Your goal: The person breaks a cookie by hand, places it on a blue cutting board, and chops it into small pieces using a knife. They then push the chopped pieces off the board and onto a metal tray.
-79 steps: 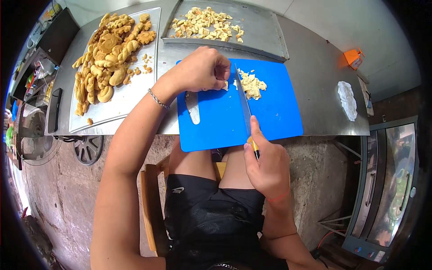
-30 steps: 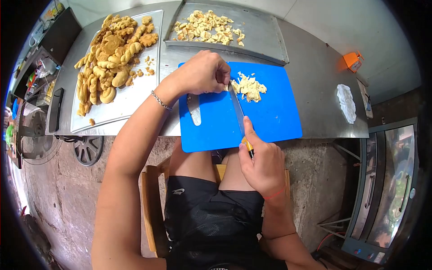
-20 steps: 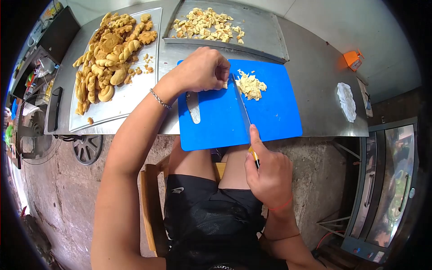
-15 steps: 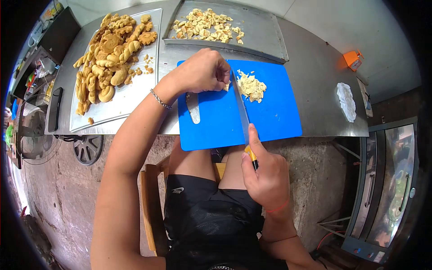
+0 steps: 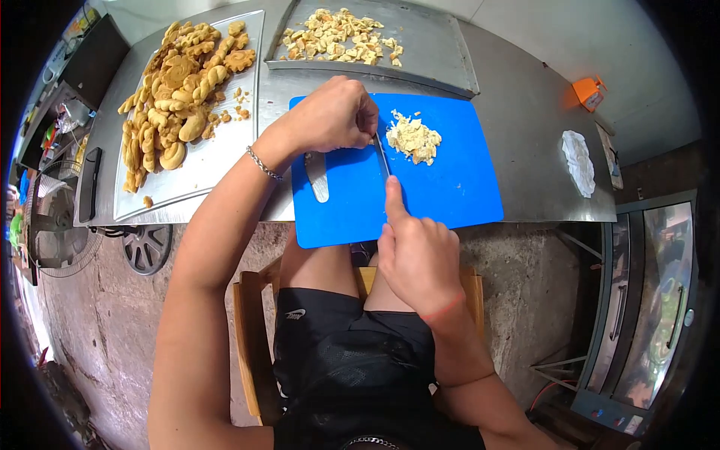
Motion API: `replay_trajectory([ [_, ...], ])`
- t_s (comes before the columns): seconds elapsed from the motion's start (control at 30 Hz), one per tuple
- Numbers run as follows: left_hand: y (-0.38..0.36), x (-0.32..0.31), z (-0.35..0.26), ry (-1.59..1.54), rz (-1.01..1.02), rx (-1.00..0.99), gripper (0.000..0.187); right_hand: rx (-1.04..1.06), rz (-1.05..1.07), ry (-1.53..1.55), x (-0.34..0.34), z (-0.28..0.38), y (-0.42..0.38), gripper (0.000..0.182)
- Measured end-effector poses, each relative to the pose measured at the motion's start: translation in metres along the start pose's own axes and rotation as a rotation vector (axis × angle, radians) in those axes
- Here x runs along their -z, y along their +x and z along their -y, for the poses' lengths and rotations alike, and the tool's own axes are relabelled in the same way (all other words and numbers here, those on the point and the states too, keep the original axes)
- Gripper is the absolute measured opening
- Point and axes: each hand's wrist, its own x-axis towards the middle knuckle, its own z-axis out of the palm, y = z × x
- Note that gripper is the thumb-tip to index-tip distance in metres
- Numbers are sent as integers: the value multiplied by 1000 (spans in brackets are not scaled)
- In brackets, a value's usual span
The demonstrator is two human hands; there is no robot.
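Note:
My right hand (image 5: 421,262) grips a knife (image 5: 383,159) with the index finger laid along its spine. The blade points away from me over the blue cutting board (image 5: 349,210), and its tip reaches my left fingertips. My left hand (image 5: 341,116) is closed in a pinch above the board's far left part, on a small pale piece of bread mostly hidden by the fingers. Just right of the blade sits a heap of chopped pale-yellow bread bits (image 5: 414,139). The board's handle slot (image 5: 318,178) shows below my left wrist.
At the left, a tray (image 5: 232,157) bears piled golden twisted and flower-shaped breads (image 5: 176,90). Behind the board, a metal tray (image 5: 435,52) carries cut bread chunks (image 5: 341,36). A crumpled white cloth (image 5: 577,163) and an orange scale (image 5: 589,94) lie to the right.
My right hand has moved forward and left, bringing the knife closer to my left hand. The blade now lies farther from the chopped heap. My left hand stays closed in nearly the same place.

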Motion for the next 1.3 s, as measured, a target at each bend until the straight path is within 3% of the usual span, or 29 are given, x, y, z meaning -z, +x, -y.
replay_trajectory([
  [0.2,0,1,-2,20,-14,19,14,-16,25,28,5,-3,-3,69],
  [0.4,-1,2,-1,31,-52,28,13,53,-37,112,17,-20,-57,67],
  [0.5,-2,8,-11,-9,2,95,12,-17,-2,161,21,-18,-52,66],
  [0.6,-1,4,-1,-7,-5,19,11,-76,69,167,20,-17,-32,66],
  [0.7,-2,4,1,-7,-18,-37,10,19,-64,133,5,-22,-18,65],
  [0.9,-2,1,-5,-41,111,-60,11,1,-76,147,8,-16,-2,63],
  [1.1,-2,6,-1,4,30,-50,12,-12,-180,172,2,-18,-8,61],
  [1.3,-3,3,2,31,14,-49,14,-115,-33,249,23,-13,-25,67],
])
